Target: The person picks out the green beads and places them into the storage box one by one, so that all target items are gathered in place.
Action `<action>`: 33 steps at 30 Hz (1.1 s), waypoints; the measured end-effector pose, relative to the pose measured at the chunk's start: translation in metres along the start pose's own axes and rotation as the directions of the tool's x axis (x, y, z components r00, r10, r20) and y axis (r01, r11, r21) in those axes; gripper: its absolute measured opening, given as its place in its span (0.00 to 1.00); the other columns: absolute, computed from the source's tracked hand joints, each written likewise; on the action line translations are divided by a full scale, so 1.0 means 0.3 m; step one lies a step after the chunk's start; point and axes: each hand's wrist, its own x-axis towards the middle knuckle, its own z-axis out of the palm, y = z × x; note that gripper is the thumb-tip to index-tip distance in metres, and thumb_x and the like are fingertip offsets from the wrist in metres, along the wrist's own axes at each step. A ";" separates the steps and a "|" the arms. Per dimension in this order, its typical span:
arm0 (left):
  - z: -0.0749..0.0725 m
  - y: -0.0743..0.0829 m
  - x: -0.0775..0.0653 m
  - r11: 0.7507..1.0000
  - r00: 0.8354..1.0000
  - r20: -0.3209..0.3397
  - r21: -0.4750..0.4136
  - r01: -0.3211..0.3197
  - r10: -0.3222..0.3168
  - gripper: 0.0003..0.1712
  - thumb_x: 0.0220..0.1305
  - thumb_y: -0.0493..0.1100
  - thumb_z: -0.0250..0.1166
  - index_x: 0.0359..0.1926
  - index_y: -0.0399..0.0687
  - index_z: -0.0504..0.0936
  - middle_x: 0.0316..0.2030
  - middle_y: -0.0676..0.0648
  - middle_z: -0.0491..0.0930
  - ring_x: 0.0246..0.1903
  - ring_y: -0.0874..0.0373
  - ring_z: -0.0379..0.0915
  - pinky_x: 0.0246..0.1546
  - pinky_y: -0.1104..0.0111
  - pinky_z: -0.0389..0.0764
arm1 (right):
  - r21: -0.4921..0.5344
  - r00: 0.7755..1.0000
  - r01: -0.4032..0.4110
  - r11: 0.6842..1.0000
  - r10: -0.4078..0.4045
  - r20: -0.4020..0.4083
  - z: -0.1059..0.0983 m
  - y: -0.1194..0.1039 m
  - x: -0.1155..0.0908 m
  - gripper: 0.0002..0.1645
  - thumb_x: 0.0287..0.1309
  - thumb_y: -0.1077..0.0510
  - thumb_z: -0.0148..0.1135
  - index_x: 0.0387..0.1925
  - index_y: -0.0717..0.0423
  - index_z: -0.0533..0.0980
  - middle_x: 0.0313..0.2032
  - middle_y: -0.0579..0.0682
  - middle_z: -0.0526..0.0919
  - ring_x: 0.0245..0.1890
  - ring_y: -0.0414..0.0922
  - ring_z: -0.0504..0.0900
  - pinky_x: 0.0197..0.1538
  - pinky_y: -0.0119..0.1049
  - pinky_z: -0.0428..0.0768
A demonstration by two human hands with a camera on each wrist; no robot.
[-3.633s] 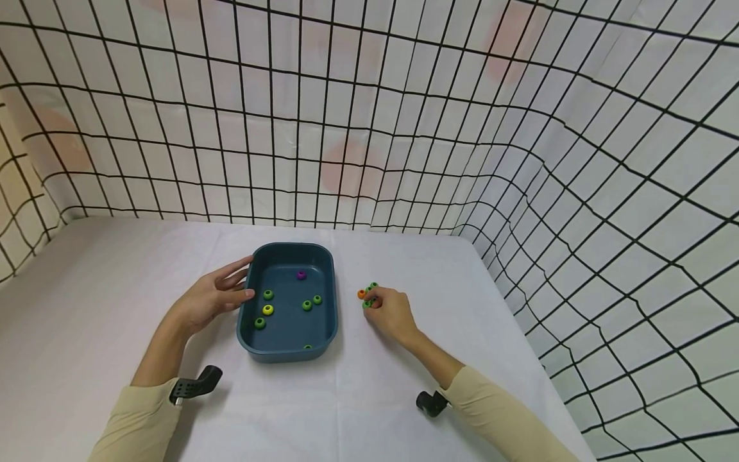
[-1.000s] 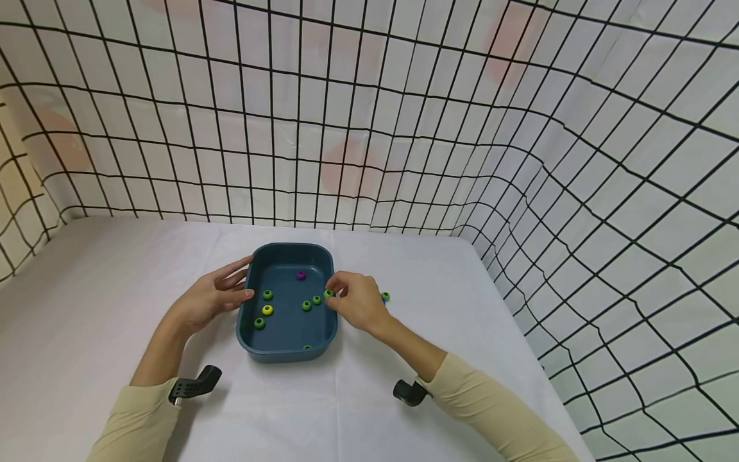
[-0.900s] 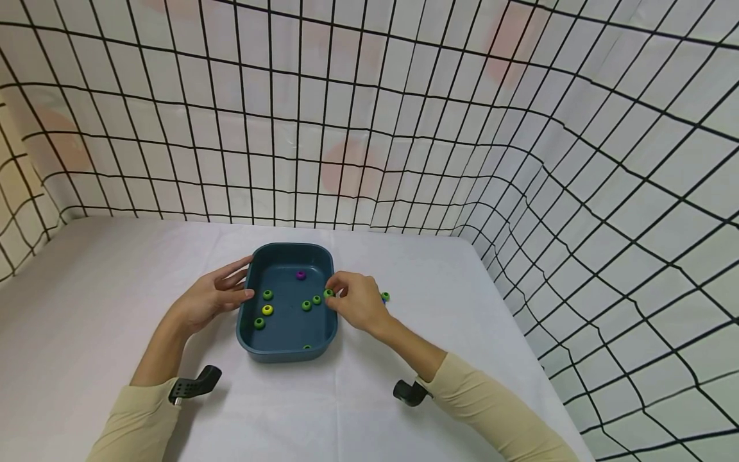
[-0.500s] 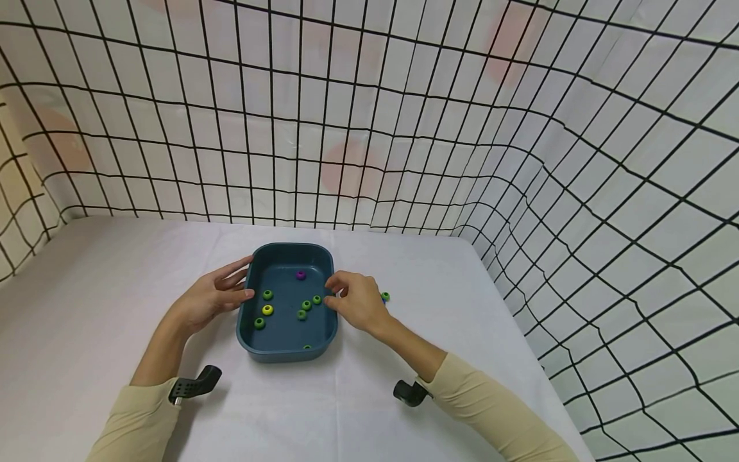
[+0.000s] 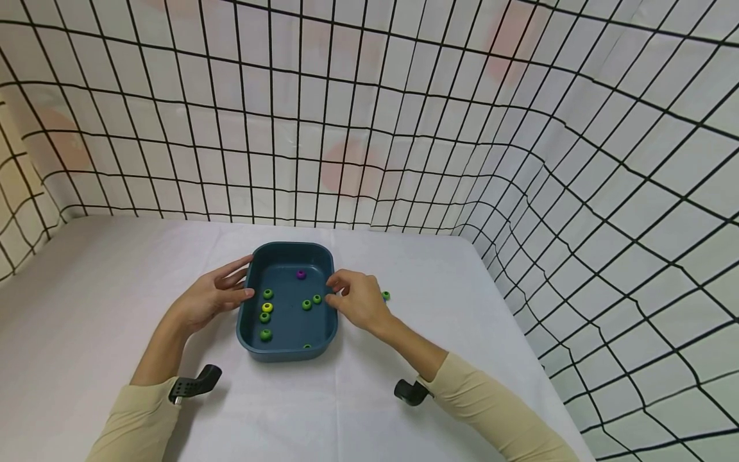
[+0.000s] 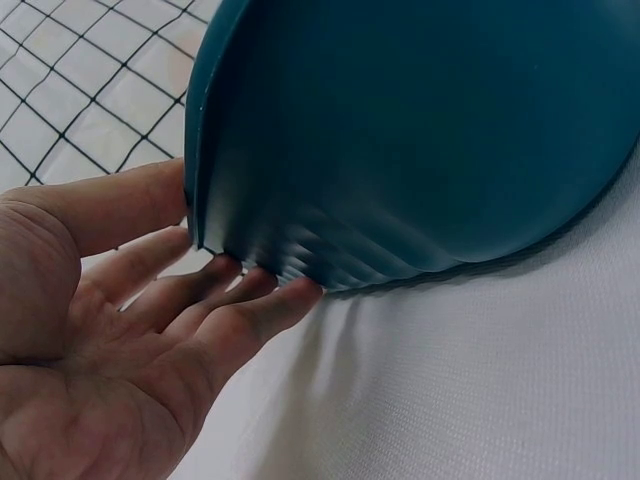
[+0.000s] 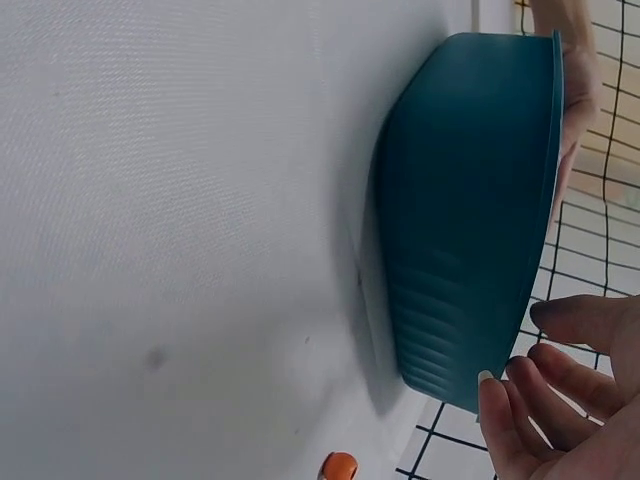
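Black netting (image 5: 298,119) rises along the far and right sides, with pale sheeting and faint reddish patches behind it. Below spreads the white surface (image 5: 439,276). Two beige sleeves (image 5: 496,407) reach in from the near edge. Between the hands, left of the middle of the surface, sits a blue-green tray (image 5: 287,327), upright, its long sides running away from the person.

The left hand (image 5: 206,296) rests at the tray's left side, its fingers spread and loosely bent, tips touching rim and outer wall. The right hand (image 5: 359,300) is at the right rim, thumb and forefinger parted with a gap between them and pinching nothing; the other fingers curve loosely beside the wall. A black wrist camera (image 5: 199,382) juts from each cuff.

Smallest are the beads. Inside the tray lie one purple bead (image 5: 301,274), one yellow bead (image 5: 267,308) and six green beads (image 5: 306,305), one partly hidden by the near wall. On the surface, a green bead (image 5: 385,296) shows just beyond the right hand, overlapping a scrap of blue; the right wrist view shows an orange bead (image 7: 340,466).
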 end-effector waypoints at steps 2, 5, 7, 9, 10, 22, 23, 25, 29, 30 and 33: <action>0.001 0.000 0.000 1.000 1.000 -0.001 0.001 -0.001 0.001 0.49 0.69 0.37 0.65 0.82 0.51 0.48 0.79 0.35 0.46 0.77 0.35 0.46 0.64 0.49 0.67 | 0.004 1.000 -0.003 1.000 0.003 -0.009 -0.005 0.001 -0.002 0.12 0.59 0.61 0.69 0.45 0.60 0.84 0.38 0.53 0.90 0.36 0.47 0.85 0.34 0.32 0.81; 0.000 0.001 0.000 1.000 1.000 -0.001 -0.002 -0.003 0.003 0.48 0.69 0.37 0.65 0.82 0.50 0.48 0.79 0.35 0.47 0.77 0.35 0.46 0.64 0.50 0.68 | 0.003 1.000 -0.009 1.000 0.009 -0.025 -0.013 0.006 -0.006 0.12 0.59 0.61 0.69 0.44 0.59 0.84 0.37 0.53 0.90 0.36 0.47 0.85 0.34 0.32 0.82; -0.001 0.001 0.001 1.000 1.000 0.000 -0.001 -0.004 0.004 0.48 0.69 0.37 0.65 0.81 0.50 0.48 0.79 0.35 0.46 0.77 0.35 0.46 0.64 0.50 0.67 | -0.003 0.999 -0.004 1.000 0.004 -0.039 -0.021 0.008 -0.009 0.11 0.58 0.61 0.69 0.44 0.59 0.84 0.36 0.53 0.90 0.36 0.47 0.85 0.35 0.33 0.82; -0.001 0.001 0.001 1.000 1.000 0.000 -0.001 -0.004 0.004 0.49 0.69 0.37 0.65 0.82 0.50 0.48 0.80 0.35 0.46 0.77 0.35 0.45 0.64 0.49 0.67 | -0.006 0.999 -0.002 1.000 0.002 -0.053 -0.029 0.012 -0.012 0.11 0.58 0.62 0.70 0.43 0.59 0.84 0.36 0.54 0.90 0.35 0.48 0.85 0.35 0.34 0.82; 0.000 0.001 0.001 1.000 1.000 0.002 -0.002 -0.005 0.005 0.49 0.69 0.37 0.65 0.82 0.50 0.47 0.80 0.35 0.46 0.77 0.35 0.45 0.64 0.49 0.67 | -0.008 0.998 0.000 1.000 0.000 -0.059 -0.032 0.016 -0.013 0.11 0.58 0.62 0.70 0.43 0.60 0.84 0.35 0.54 0.90 0.35 0.48 0.85 0.35 0.34 0.82; -0.001 -0.001 0.003 1.000 1.000 -0.004 -0.006 0.001 -0.001 0.49 0.69 0.37 0.65 0.81 0.50 0.48 0.80 0.35 0.45 0.77 0.34 0.45 0.65 0.47 0.66 | -0.031 0.992 -0.049 0.998 0.045 -0.118 -0.061 0.106 -0.035 0.09 0.55 0.63 0.70 0.40 0.55 0.85 0.30 0.50 0.89 0.32 0.45 0.84 0.37 0.37 0.83; -0.001 -0.002 0.004 1.000 1.000 -0.006 -0.006 0.002 -0.002 0.49 0.69 0.37 0.65 0.81 0.50 0.48 0.80 0.35 0.46 0.77 0.35 0.45 0.65 0.47 0.66 | -0.027 0.992 -0.049 0.998 0.046 -0.119 -0.066 0.113 -0.038 0.09 0.55 0.63 0.70 0.40 0.55 0.85 0.30 0.50 0.89 0.31 0.45 0.85 0.36 0.37 0.83; -0.001 -0.003 0.005 1.000 1.000 -0.006 -0.003 0.002 -0.002 0.49 0.69 0.37 0.65 0.81 0.50 0.48 0.80 0.35 0.46 0.77 0.35 0.45 0.65 0.47 0.66 | -0.021 0.991 -0.053 0.998 0.050 -0.127 -0.075 0.127 -0.045 0.09 0.55 0.64 0.70 0.40 0.55 0.85 0.29 0.50 0.89 0.30 0.44 0.85 0.36 0.37 0.82; -0.001 -0.003 0.006 1.000 1.000 -0.008 0.001 0.004 -0.004 0.49 0.68 0.37 0.66 0.81 0.50 0.48 0.79 0.35 0.46 0.77 0.35 0.46 0.65 0.47 0.67 | -0.022 0.989 -0.077 0.997 0.074 -0.131 -0.088 0.149 -0.057 0.11 0.55 0.63 0.71 0.41 0.57 0.85 0.29 0.50 0.89 0.31 0.45 0.84 0.35 0.37 0.81; -0.001 -0.003 0.006 1.000 1.000 -0.008 0.002 0.004 -0.004 0.49 0.68 0.37 0.66 0.81 0.50 0.48 0.79 0.34 0.47 0.77 0.35 0.46 0.65 0.47 0.67 | -0.023 0.988 -0.083 0.996 0.080 -0.131 -0.090 0.154 -0.060 0.11 0.55 0.63 0.71 0.42 0.58 0.85 0.29 0.51 0.89 0.31 0.45 0.83 0.35 0.37 0.81; -0.001 -0.002 0.004 1.000 1.000 -0.007 0.002 0.006 -0.006 0.49 0.68 0.37 0.66 0.81 0.50 0.48 0.79 0.34 0.47 0.77 0.34 0.47 0.64 0.47 0.67 | -0.029 0.987 -0.104 0.994 0.099 -0.125 -0.093 0.166 -0.068 0.12 0.56 0.62 0.71 0.43 0.59 0.85 0.30 0.52 0.89 0.31 0.46 0.82 0.33 0.36 0.79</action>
